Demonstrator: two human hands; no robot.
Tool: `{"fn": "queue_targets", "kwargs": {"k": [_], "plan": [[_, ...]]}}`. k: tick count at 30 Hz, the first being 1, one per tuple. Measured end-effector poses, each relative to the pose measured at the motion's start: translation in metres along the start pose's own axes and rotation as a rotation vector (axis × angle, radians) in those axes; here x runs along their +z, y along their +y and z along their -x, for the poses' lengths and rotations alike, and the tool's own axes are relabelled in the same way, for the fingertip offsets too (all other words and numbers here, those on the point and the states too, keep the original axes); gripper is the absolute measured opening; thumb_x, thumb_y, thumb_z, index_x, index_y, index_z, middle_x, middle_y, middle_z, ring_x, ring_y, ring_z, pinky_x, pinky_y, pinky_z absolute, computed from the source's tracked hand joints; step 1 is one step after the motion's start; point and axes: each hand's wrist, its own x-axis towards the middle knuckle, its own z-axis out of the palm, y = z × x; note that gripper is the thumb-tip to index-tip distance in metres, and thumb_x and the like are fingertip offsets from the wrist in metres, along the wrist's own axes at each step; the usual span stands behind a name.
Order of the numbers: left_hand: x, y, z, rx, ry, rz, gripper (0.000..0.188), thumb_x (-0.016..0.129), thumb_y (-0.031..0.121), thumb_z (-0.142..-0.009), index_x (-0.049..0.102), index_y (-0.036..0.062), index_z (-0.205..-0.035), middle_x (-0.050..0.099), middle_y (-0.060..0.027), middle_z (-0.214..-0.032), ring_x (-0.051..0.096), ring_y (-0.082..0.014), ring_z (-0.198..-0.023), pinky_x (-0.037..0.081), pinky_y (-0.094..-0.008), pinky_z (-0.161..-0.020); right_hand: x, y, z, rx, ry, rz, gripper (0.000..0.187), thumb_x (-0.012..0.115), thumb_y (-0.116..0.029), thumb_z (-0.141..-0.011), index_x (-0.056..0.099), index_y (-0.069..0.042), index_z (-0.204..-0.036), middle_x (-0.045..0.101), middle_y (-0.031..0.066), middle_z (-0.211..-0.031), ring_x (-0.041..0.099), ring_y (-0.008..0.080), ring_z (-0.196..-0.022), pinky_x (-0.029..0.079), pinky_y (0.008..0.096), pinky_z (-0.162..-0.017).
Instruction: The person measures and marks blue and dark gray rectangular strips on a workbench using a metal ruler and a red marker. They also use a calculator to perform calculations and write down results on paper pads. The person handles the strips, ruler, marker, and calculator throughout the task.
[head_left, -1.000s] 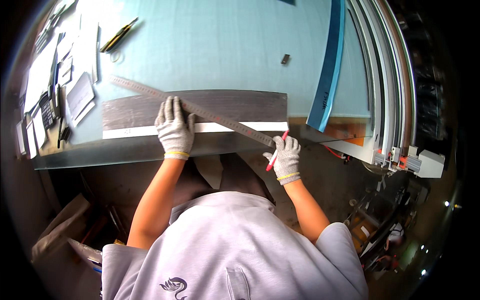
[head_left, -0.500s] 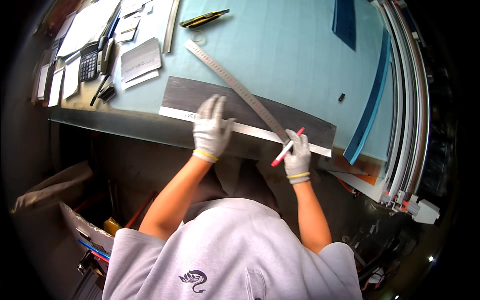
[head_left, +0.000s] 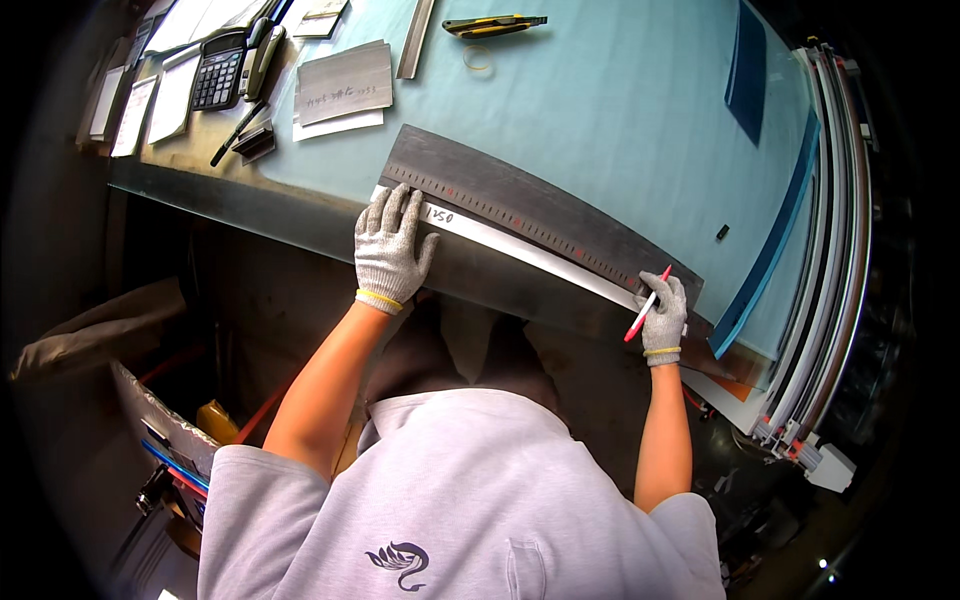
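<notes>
A long dark grey strip (head_left: pixel 525 185) with a white band (head_left: pixel 525 258) along its near side lies at the table's front edge. Handwriting shows on the band near its left end. Lengthwise on the strip rests a ruler (head_left: pixel 516 222), just beyond the band and roughly parallel to it. My left hand (head_left: pixel 388 248), in a grey knit glove, lies with stretched fingers over the ruler's left part and the band. My right hand (head_left: pixel 663 315), gloved too, closes on a white pen with red ends (head_left: pixel 645 308) at the strip's right end. Its fingertips are beside the ruler's end; contact is unclear.
Beyond the strip lie a yellow-black utility knife (head_left: pixel 495 26) and a thin ring (head_left: pixel 477 60). Grey sample pieces (head_left: pixel 345 85), a calculator (head_left: pixel 220 75) and papers sit at left. Blue strips (head_left: pixel 770 235) and long metal rails (head_left: pixel 835 220) are at right.
The ruler has swung from a slant across the strip to lying along it. My right hand has moved right with the pen; my left hand now rests on the ruler's left part.
</notes>
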Motion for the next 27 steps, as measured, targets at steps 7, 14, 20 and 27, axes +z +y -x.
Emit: {"fn": "queue_targets", "kwargs": {"k": [7,14,20,27], "plan": [[-0.001,-0.002,-0.002,-0.014,-0.035,0.017,0.069,0.076,0.031,-0.084,0.055,0.0102,-0.147,0.046,-0.0132,-0.158,0.047,-0.0379,-0.138,0.034,-0.0514,-0.116,0.009,0.005,-0.001,0.095,-0.012,-0.146,0.049,0.074,0.015,-0.067,0.075,-0.009,-0.111,0.063,0.0066,-0.101,0.064,0.0249,-0.100,0.054,0.0369,-0.088],[-0.001,-0.002,-0.003,-0.005,-0.023,0.013,0.068,0.076,0.030,-0.084,0.055,0.0098,-0.146,0.045,-0.0130,-0.160,0.047,-0.0375,-0.137,0.034,-0.0510,-0.116,0.011,0.007,-0.003,0.015,0.018,-0.034,0.051,0.077,0.015,-0.064,0.076,-0.010,-0.109,0.063,0.0053,-0.097,0.062,0.0239,-0.099,0.054,0.0361,-0.086],[0.000,-0.001,-0.004,-0.006,-0.028,0.006,0.068,0.076,0.030,-0.084,0.055,0.0099,-0.145,0.046,-0.0132,-0.159,0.048,-0.0376,-0.136,0.035,-0.0510,-0.115,0.011,0.003,-0.003,0.003,0.026,-0.007,0.052,0.079,0.010,-0.061,0.077,-0.011,-0.108,0.066,0.0049,-0.095,0.062,0.0260,-0.098,0.052,0.0380,-0.088],[0.001,-0.002,-0.003,-0.001,-0.021,-0.022,0.067,0.075,0.031,-0.085,0.055,0.0089,-0.145,0.046,-0.0147,-0.159,0.049,-0.0389,-0.136,0.035,-0.0509,-0.114,0.010,-0.004,-0.010,-0.039,0.023,0.067,0.050,0.080,0.008,-0.061,0.076,-0.011,-0.107,0.066,0.0054,-0.095,0.062,0.0282,-0.099,0.052,0.0398,-0.090]]}}
